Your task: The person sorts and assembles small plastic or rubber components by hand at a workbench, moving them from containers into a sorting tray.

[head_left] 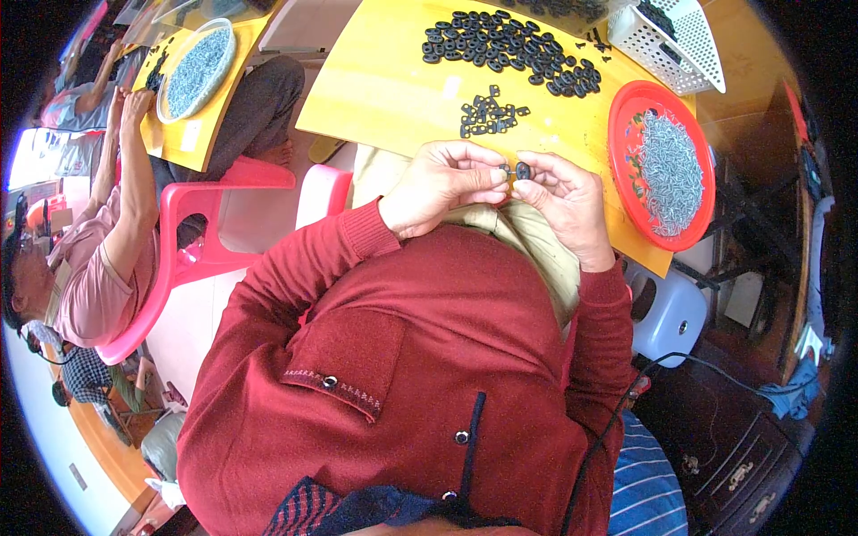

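My left hand [447, 183] and my right hand [565, 198] meet at the near edge of a yellow table [393, 89]. Both pinch small black plastic pieces [518, 170] between thumb and fingers, held together fingertip to fingertip. Just beyond my hands lies a small cluster of black pieces [490, 114]. Farther back spreads a large heap of black oval rings [505, 49]. A red round tray [626, 170] of small silvery metal parts sits to my right. My red sleeves cover both forearms.
A white perforated basket [684, 40] stands at the back right. To my left a person in a pink shirt [98, 268] sits on a pink chair [201, 241] at another yellow table with a bowl of metal parts [197, 67]. A white stool [670, 313] stands right.
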{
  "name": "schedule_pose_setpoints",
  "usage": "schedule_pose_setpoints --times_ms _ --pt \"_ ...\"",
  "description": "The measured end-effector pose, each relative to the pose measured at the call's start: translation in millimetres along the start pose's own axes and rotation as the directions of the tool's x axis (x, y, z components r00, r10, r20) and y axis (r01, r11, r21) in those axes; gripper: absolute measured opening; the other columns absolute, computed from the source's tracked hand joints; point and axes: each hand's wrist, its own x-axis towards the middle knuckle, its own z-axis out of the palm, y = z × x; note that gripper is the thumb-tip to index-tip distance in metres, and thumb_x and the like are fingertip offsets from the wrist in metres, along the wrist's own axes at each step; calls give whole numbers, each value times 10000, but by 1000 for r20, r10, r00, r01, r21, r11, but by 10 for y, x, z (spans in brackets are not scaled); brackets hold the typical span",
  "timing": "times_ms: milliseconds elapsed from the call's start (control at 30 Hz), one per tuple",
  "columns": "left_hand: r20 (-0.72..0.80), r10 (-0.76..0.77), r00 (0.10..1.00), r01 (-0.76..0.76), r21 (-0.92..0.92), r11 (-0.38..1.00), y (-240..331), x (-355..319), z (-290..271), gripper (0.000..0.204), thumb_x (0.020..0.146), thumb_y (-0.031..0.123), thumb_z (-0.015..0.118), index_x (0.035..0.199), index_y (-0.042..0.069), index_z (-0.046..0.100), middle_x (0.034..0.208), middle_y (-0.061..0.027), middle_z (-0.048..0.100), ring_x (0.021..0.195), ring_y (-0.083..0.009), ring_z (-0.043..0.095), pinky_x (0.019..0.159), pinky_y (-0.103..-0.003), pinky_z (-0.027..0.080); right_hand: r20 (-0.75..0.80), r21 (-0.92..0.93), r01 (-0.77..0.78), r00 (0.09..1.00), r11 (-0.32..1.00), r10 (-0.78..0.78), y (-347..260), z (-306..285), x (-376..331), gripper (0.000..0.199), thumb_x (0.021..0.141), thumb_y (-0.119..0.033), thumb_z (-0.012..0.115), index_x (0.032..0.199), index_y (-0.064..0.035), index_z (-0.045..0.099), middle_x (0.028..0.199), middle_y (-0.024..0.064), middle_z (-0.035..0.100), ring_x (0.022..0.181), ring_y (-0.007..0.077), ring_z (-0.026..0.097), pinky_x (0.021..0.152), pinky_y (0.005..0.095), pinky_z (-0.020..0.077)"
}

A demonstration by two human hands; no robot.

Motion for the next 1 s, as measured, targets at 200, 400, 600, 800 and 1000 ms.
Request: schedule_pose_setpoints --times_ms 200,400,600,800,1000 --pt "5 4 1000 -4 -3 1000 -6 -2 -10 175 840 -15 605 1008 -60 586 892 -154 647 794 -208 663 756 -280 566 34 -14 -11 999 1000 11 -12 32 11 276 842 -1 610 1110 45 565 874 50 618 780 96 599 718 219 498" --pt "10 -2 1000 2 7 1000 0 3 2 170 841 -16 602 1005 -62 588 895 -155 647 799 -210 663 758 -281 566 44 -6 3 999 1000 -3 -11 23 10 277 846 5 603 1116 48 562 884 61 624 788 101 606 721 221 502" --pt "3 -6 1000 6 22 1000 0 -5 11 177 848 4 605 1012 -58 590 902 -148 647 799 -202 661 761 -277 564 41 -1 5 999 1000 -5 -13 20 5 275 845 6 605 1113 51 563 878 63 625 786 103 607 723 222 503" --pt "-20 -7 1000 8 55 998 -3 -2 21 173 853 19 605 1008 -56 596 906 -140 648 801 -189 658 758 -269 561 69 59 -34 997 998 30 -12 22 9 315 833 -2 628 1136 45 554 921 62 622 827 118 608 763 238 507" --pt "-20 -18 1000 20 80 997 22 -13 53 190 854 28 607 1019 -65 599 910 -137 649 795 -180 656 756 -257 559 63 43 -38 997 998 35 -23 26 4 322 830 -3 632 1138 43 555 931 69 624 834 124 610 770 245 509"
